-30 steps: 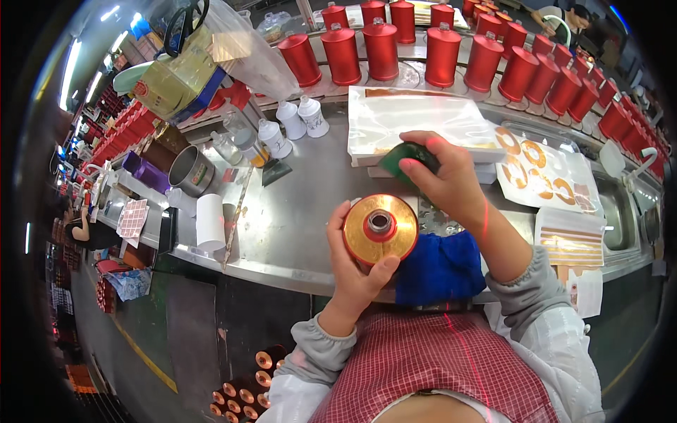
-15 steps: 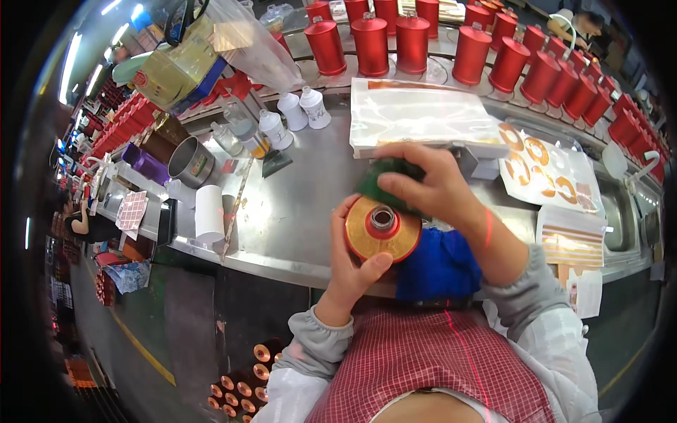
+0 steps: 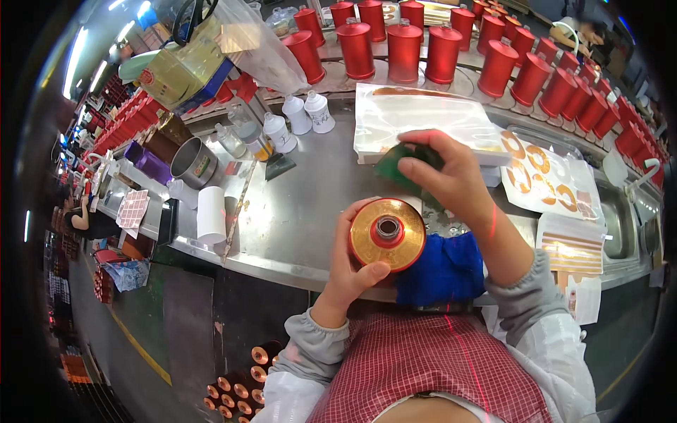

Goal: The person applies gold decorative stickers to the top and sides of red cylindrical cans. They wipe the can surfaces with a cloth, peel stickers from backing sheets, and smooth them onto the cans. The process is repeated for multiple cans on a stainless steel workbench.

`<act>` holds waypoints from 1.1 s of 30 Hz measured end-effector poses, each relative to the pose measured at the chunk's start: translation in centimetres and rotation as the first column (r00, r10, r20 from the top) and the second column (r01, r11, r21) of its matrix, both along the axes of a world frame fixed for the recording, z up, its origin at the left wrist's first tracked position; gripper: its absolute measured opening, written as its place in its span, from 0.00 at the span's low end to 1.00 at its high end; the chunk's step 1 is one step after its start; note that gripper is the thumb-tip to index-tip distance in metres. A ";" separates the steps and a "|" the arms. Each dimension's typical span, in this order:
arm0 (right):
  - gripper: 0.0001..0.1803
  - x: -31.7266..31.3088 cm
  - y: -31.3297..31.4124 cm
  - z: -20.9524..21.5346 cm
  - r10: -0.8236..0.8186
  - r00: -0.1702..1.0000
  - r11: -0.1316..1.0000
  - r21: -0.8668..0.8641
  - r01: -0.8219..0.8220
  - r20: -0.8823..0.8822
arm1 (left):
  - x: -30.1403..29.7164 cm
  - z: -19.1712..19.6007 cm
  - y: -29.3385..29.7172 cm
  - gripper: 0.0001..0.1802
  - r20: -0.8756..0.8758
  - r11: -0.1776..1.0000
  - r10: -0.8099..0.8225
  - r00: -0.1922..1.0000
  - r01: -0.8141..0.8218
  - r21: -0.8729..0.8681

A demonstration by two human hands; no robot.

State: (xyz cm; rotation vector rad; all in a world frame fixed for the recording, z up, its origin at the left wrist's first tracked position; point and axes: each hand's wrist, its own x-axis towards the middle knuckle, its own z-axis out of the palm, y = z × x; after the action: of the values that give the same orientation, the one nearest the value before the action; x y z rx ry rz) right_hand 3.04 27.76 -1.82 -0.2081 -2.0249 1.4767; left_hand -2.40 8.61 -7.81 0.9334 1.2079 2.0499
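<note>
Fingers of the left hand (image 3: 352, 264) wrap the rim of a gold-faced spool (image 3: 387, 234) with a red hub, thumb pressed on its lower edge, so the flat face turns up toward the camera; held this way, just above the near edge of the steel counter (image 3: 296, 211), the face seems presented for wiping or inspection. The right hand (image 3: 451, 176) is clenched on a dark green pad (image 3: 398, 166), pinching it between thumb and fingertips, and hovers just beyond the spool, apart from it. A blue cloth (image 3: 444, 271) lies bunched on the counter edge under the right forearm, touching the spool's right side or just behind it; which, I cannot tell. Behind the hands sits a flat clear-wrapped white pack (image 3: 423, 120), and to the right a sheet with gold ring shapes (image 3: 546, 173). A row of red canisters (image 3: 437, 49) stands upright along the far side, probably lined up as stock. Small white bottles (image 3: 300, 116) stand in a cluster left of the pack, near a grey metal tin (image 3: 192, 162) and a white roll (image 3: 211, 215), all within easy reach of the left arm.
</note>
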 end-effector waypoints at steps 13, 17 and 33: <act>0.17 -0.1 -0.3 0.7 0.128 0.992 0.989 0.069 -0.128 0.007 | -0.2 -0.1 -0.4 0.46 0.056 0.998 -0.011 0.998 0.014 -0.055; 0.17 0.1 -0.1 0.3 0.107 0.993 0.994 -0.008 -0.107 0.058 | -0.3 -0.3 -0.6 0.48 0.090 0.997 -0.030 0.995 0.036 -0.063; 0.17 -0.1 -0.8 0.7 0.126 0.991 0.961 0.241 -0.133 0.047 | 0.6 1.0 -0.5 0.43 -0.007 0.992 0.084 0.996 -0.084 -0.091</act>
State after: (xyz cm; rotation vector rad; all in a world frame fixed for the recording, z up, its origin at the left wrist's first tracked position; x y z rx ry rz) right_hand 2.94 26.95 -1.17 0.0038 -2.2595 1.2904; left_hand -1.80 8.09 -6.84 0.8560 1.3514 2.0398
